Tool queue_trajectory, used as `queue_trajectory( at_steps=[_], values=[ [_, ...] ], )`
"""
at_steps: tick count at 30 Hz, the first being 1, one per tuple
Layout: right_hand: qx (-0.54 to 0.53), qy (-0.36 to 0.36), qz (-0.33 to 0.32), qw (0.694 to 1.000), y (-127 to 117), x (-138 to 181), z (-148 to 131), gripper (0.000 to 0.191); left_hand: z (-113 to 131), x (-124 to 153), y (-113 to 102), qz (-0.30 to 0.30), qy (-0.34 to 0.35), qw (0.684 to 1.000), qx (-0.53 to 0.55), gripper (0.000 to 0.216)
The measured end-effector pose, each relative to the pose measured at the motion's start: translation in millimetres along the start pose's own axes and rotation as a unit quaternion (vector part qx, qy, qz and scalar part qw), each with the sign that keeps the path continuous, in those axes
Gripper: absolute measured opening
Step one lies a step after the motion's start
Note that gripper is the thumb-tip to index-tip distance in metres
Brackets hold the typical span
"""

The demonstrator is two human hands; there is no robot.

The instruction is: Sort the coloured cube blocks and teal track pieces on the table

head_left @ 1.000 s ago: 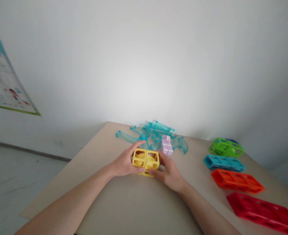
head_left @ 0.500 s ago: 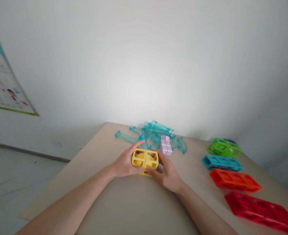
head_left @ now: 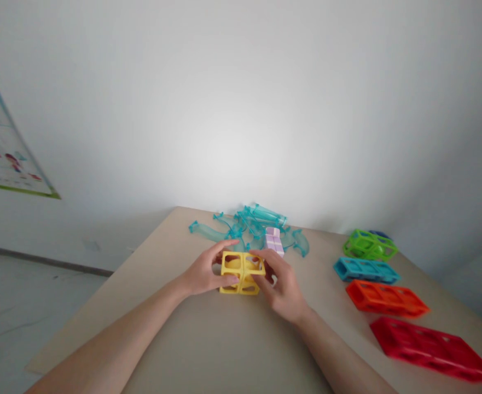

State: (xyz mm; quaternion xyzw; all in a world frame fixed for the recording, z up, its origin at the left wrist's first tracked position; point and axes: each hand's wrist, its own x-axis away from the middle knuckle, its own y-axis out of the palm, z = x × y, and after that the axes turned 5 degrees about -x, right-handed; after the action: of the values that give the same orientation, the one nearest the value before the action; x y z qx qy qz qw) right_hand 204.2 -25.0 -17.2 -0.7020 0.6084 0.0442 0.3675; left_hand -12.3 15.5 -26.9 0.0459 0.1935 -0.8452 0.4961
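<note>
A yellow open-frame block (head_left: 241,272), two cubes wide, sits on the beige table (head_left: 208,339) at its middle. My left hand (head_left: 203,271) grips its left end, thumb in front and fingers over the top. My right hand (head_left: 280,284) holds the right end, fingers curled over the top edge. Just behind the block stands a small lilac block (head_left: 274,241), apart from both hands. A heap of clear teal curved track pieces (head_left: 244,226) lies behind that, near the table's far edge.
Along the right side lie a green frame (head_left: 369,245), a blue frame (head_left: 364,270), an orange frame (head_left: 382,298) and a long red frame (head_left: 428,347). The white wall rises behind the table. A poster (head_left: 3,148) hangs at the left, with grey floor below.
The yellow block has been turned and now rests lower on the table. My right fingers moved from its front side up over its top edge.
</note>
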Motion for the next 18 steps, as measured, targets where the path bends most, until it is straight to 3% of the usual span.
queue_trajectory(
  at_steps=[2,5,7,10,12,14,18],
  values=[
    [-0.084,0.05,0.027,0.995,-2,1,-3,0.038,0,-1,-1,-0.016,0.012,0.999,0.031,0.077],
    [-0.176,0.083,0.127,0.973,-26,-9,-4,0.048,-2,-2,-4,-0.017,0.036,0.997,0.071,0.065],
    [-0.152,0.077,0.21,0.963,-59,-23,5,0.051,-4,-3,-5,-0.002,0.042,0.996,0.08,0.059],
    [-0.036,0.093,0.307,0.947,-122,-47,35,0.051,-6,-5,-4,-0.003,0.036,0.996,0.078,0.054],
    [0.084,0.146,0.321,0.932,-161,-58,62,0.052,-7,-5,-2,-0.014,0.032,0.997,0.071,0.052],
    [0.182,0.21,0.294,0.915,-191,-62,89,0.054,-8,-6,0,-0.021,0.03,0.997,0.063,0.051],
    [0.268,0.242,0.235,0.902,-219,-54,125,0.048,-8,-6,1,-0.022,0.027,0.998,0.055,0.05]
  ],
)
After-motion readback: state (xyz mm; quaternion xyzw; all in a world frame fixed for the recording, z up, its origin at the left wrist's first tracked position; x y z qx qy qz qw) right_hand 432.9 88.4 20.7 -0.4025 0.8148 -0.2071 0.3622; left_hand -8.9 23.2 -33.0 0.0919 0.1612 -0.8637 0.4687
